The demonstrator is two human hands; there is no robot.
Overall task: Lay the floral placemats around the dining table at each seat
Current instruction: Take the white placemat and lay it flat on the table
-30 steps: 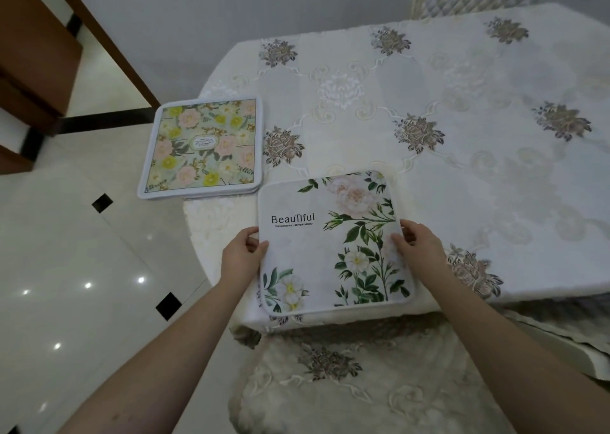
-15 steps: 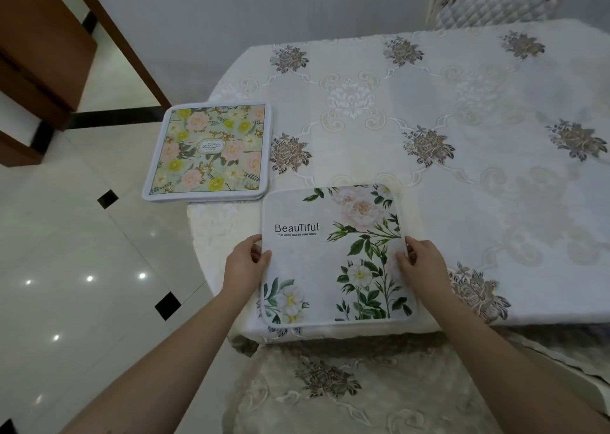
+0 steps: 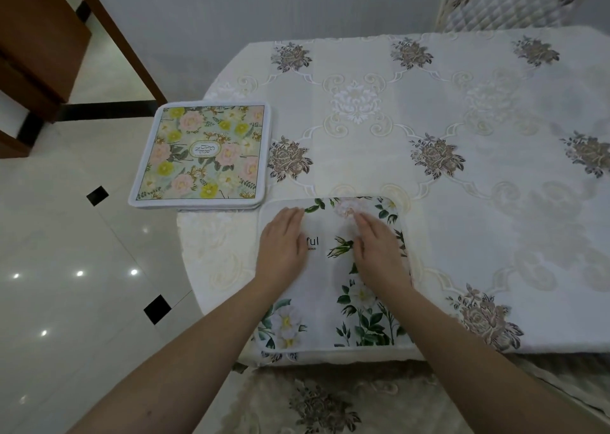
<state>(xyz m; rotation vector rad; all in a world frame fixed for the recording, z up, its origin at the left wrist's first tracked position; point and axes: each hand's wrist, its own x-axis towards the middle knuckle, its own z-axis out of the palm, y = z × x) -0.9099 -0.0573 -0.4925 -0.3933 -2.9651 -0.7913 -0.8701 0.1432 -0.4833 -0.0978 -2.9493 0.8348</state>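
Both hands flat, fingers spread, pressing white placemat [image 3: 333, 288] — left hand [image 3: 282, 245], right hand [image 3: 379, 252]. Remaining stack [image 3: 201, 156] lies forward-left, nearer left hand.

Open tablecloth [image 3: 495, 202] right; placemat stack [image 3: 201, 156] blocks left

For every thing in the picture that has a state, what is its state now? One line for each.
White placemat: flat at the table's near edge, both hands on it.
Stack of colourful placemats: at the table corner, overhanging, untouched.
Left hand: open, flat on the white placemat.
Right hand: open, flat on it.
Tablecloth: spread over the table.
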